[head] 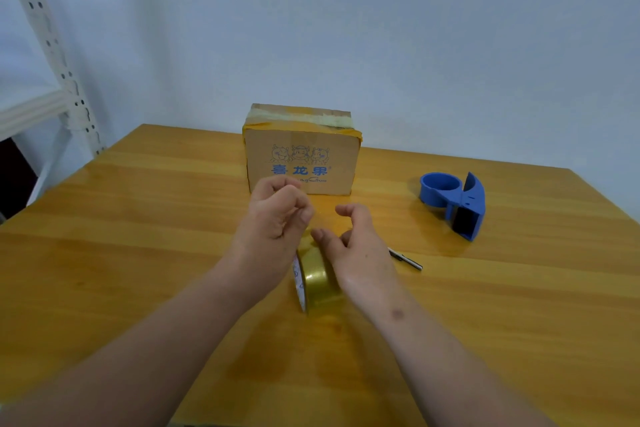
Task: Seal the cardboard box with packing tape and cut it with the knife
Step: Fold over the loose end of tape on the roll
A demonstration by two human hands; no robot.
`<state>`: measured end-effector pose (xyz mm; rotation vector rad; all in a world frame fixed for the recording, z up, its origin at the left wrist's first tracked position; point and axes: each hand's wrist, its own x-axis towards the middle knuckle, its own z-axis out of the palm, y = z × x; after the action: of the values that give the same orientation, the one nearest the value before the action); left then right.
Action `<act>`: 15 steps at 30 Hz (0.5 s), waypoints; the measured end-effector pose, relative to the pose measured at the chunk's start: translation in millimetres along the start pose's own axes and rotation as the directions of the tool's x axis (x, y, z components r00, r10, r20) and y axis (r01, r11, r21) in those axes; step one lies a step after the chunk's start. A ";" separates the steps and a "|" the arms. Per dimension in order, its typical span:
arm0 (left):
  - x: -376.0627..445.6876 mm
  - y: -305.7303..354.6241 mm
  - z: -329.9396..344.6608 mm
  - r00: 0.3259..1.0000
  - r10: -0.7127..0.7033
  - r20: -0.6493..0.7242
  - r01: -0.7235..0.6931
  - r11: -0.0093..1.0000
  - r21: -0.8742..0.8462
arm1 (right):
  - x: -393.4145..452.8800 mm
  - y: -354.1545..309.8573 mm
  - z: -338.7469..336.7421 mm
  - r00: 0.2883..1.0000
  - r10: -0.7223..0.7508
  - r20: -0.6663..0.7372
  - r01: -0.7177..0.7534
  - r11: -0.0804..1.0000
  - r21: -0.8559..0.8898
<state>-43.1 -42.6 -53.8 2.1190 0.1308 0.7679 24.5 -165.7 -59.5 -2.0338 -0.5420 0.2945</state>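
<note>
We see the cardboard box point(300, 153) standing near the far edge of the wooden table point(138, 218), roughly midway along it, its printed front with blue cartoon figures and blue lettering facing us. Yellowish tape strips already run across its top and fold over the upper corners.

Nearer to us, toward the middle of the table, the roll of packing tape point(317, 279) stands on its edge, its glossy golden band facing up and its white printed core side turned to the left. Our right hand point(360, 246) rests over the top right of the roll, thumb laid on the band and the fingers curled loosely above it, so it steadies the roll rather than clamps it. Our left hand point(278, 215) hovers just beyond the roll, between it and the box, with the fingers drawn together against the thumb in a pinch; whether a clear tape end is caught there, we cannot tell, because the area is blurred.

Just right of the right hand, the knife point(407, 259) lies flat on the table, partly hidden by the wrist, a slim dark and silver piece pointing toward the right edge. Further right, nearer the far right corner, a blue tape dispenser point(453, 203) sits empty on the wood. A white perforated shelf upright point(52, 52) stands past the far left corner.
</note>
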 end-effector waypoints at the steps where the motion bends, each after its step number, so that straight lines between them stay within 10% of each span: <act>1: 0.0 1.5 0.1 0.999 -0.049 0.019 0.049 0.998 -0.036 | -1.7 1.0 0.5 1.000 -0.001 -0.002 0.001 1.000 0.023; 9: 3.0 3.6 6.7 0.994 -0.107 0.028 0.109 0.987 -0.118 | -19.2 0.0 1.6 0.989 0.047 0.139 -0.101 0.904 0.415; 15: 3.0 9.6 10.9 0.999 -0.049 0.009 0.050 0.984 -0.170 | -7.2 3.0 10.0 0.992 0.107 0.066 -0.124 0.912 0.391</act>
<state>-36.2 -55.2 -50.0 1.9491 0.1109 0.7191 14.7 -162.9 -67.2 -1.6703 -0.3536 0.4810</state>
